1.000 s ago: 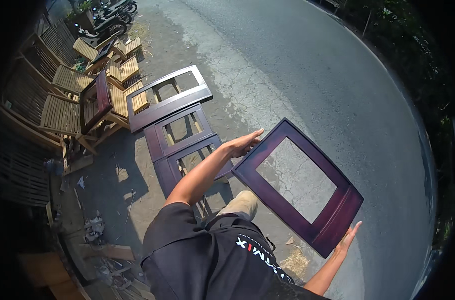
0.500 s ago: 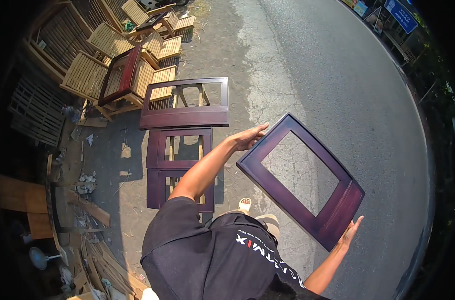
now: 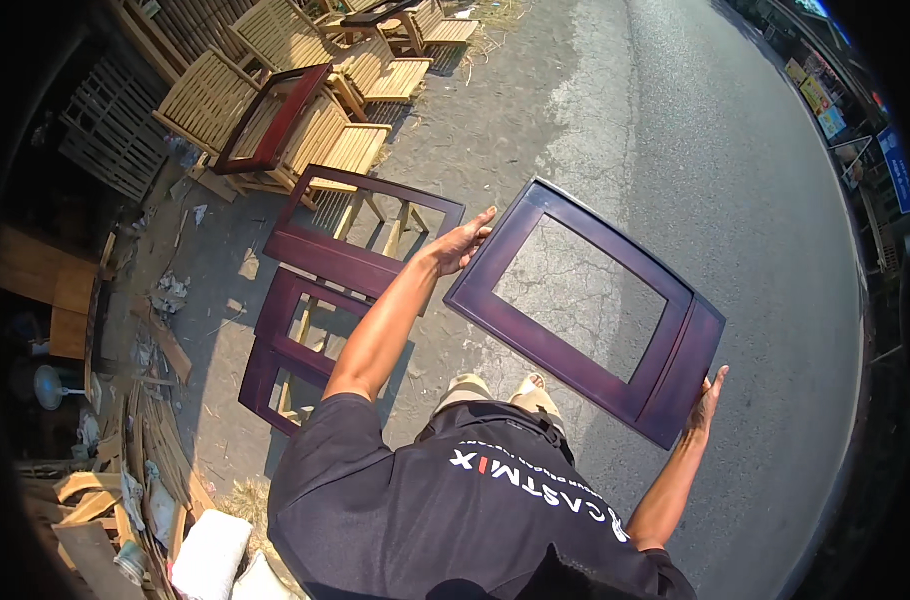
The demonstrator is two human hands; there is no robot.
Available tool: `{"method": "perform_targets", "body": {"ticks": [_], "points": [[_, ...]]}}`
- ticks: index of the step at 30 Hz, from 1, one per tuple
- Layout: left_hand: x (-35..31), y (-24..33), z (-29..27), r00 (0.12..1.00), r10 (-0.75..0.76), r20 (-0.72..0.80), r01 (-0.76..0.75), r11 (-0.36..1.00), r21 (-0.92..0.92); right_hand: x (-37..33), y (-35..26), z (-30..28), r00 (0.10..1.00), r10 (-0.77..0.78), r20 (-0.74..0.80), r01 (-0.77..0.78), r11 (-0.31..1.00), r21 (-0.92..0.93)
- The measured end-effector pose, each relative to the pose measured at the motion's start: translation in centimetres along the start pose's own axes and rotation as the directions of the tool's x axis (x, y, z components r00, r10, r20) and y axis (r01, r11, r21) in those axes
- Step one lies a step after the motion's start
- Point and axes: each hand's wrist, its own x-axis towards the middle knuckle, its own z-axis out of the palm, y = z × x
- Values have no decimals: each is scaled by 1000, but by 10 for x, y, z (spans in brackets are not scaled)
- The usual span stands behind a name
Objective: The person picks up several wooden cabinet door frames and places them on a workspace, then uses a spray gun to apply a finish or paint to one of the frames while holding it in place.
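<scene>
I hold a dark purple-brown wooden frame (image 3: 683,365), with a large rectangular opening and a solid panel at one end, tilted in front of me above the roadside. My left hand (image 3: 459,245) grips its upper-left edge, the thumb showing and the other fingers partly hidden. At the lower-right end, my right hand (image 3: 710,402) supports the panel edge from outside. To the left of my left forearm, similar frames stand in a row: a larger one (image 3: 325,255), then a middle one (image 3: 280,305) and a near one (image 3: 262,380), partly behind my arm.
Slatted wooden chairs (image 3: 210,95) line the far left, with a reddish frame (image 3: 300,115) resting across one. Scrap wood (image 3: 160,480), a white sack (image 3: 212,555) and a small fan (image 3: 50,388) lie to the near left. An asphalt road (image 3: 755,260) runs along the right.
My view and body have turned to the right. The held frame sits slightly higher and further left in view, at a flatter slant, with both hands still on it.
</scene>
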Motion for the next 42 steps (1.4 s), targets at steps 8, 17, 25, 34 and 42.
{"method": "perform_targets", "body": {"ticks": [8, 17, 25, 34, 42], "points": [[109, 122, -85, 939, 114, -324, -186, 962, -201, 327, -149, 179, 925, 94, 368, -34, 986, -166], [315, 302, -198, 928, 134, -347, -204, 963, -174, 596, -248, 365, 894, 153, 421, -90, 982, -165], [523, 460, -326, 909, 160, -384, -242, 954, -177, 806, -358, 563, 890, 117, 442, -29, 979, -202], [685, 613, -455, 795, 186, -577, -361, 910, -204, 1109, -464, 846, 710, 293, 641, -34, 923, -384], [852, 758, -616, 583, 306, -752, -530, 845, -67, 1347, -521, 1108, 544, 339, 768, -29, 922, -387]]}}
